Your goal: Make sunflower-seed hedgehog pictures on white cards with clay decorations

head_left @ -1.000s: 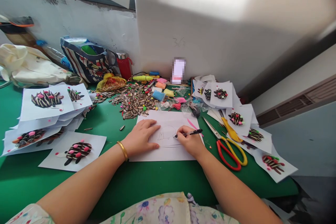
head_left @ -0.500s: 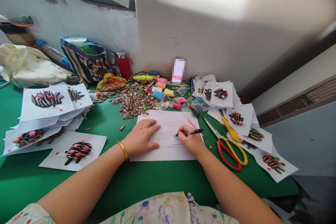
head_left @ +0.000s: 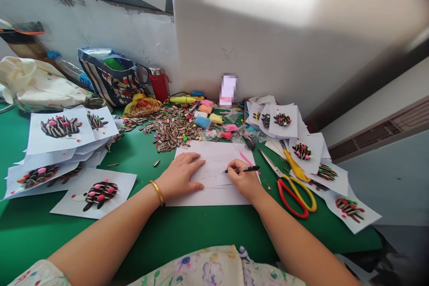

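White paper (head_left: pixel 194 197) lies on the green table in front of me, with a faint outline of a small rounded animal drawn on it. My left hand (head_left: pixel 181 174) rests flat on the paper's left part, fingers spread. A black pen (head_left: pixel 247 169) is pinched in my right hand (head_left: pixel 241 179), its tip touching the paper at the drawing's right edge. To the right of that hand lie scissors (head_left: pixel 292 190) with red and yellow handles, and a yellow-handled tool (head_left: pixel 295 166) beside them. Behind the paper is a heap of striped sunflower seeds (head_left: pixel 172 127).
Stacked cards with seed hedgehogs stand at left (head_left: pixel 60 143) and right (head_left: pixel 303 149); one card (head_left: pixel 94 193) lies nearer me. Coloured clay packets (head_left: pixel 203 121), a red bottle (head_left: pixel 159 85), a striped bag (head_left: pixel 110 76) and a blurred phone-like shape (head_left: pixel 228 90) line the wall.
The pen and my right hand have barely shifted, with a small added mark at the drawing's lower right. My left hand stays in place.
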